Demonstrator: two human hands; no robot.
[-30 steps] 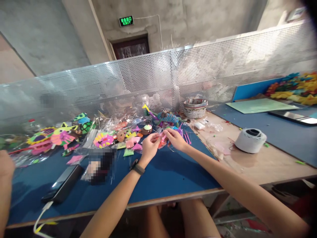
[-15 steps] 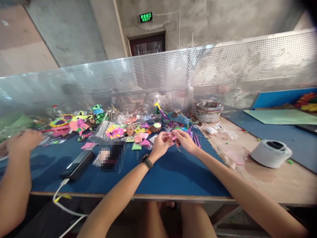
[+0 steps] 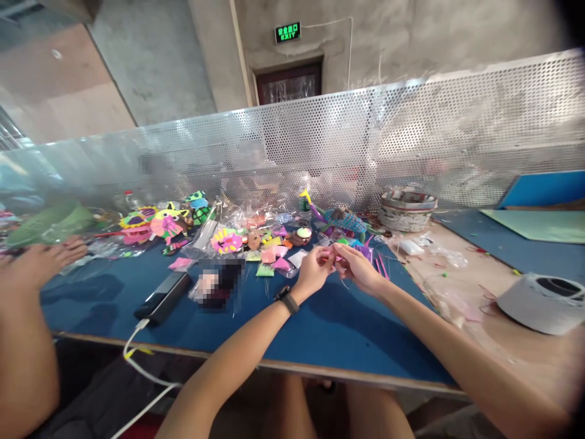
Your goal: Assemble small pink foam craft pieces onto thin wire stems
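Blue-topped surface (image 3: pixel 347 341), perforated metal screen (image 3: pixel 315 143) behind it, lit exit sign (image 3: pixel 287 32) on the wall above. Work is a small pinkish-red piece (image 3: pixel 339 258), right at the fingertips, between left hand (image 3: pixel 315 271) and right hand (image 3: pixel 359 268), above the surface. Mostly covered by fingers, so can't tell its shape. Both hands in a narrow pinch on it, fingertips nearly meeting; no wide grip on either side. Thin wire (image 3: pixel 344 283) hangs just under the right hand; can't tell if it joins the piece.

Just left of the left hand: white packet (image 3: pixel 297 259), then pink packet (image 3: pixel 283 264) and green packet (image 3: pixel 265 270). Purple strips (image 3: pixel 382 267) lie just right of the right hand. Blue dotted figure (image 3: pixel 348 222) behind both hands. Further right: woven basket (image 3: pixel 406 218) at the back, white roll (image 3: pixel 537 305) nearer the front. Further left: phone (image 3: pixel 165 294) with white cable (image 3: pixel 132 341). Far left: co-worker's hand (image 3: pixel 52 259), fingers extended, near clear plastic.
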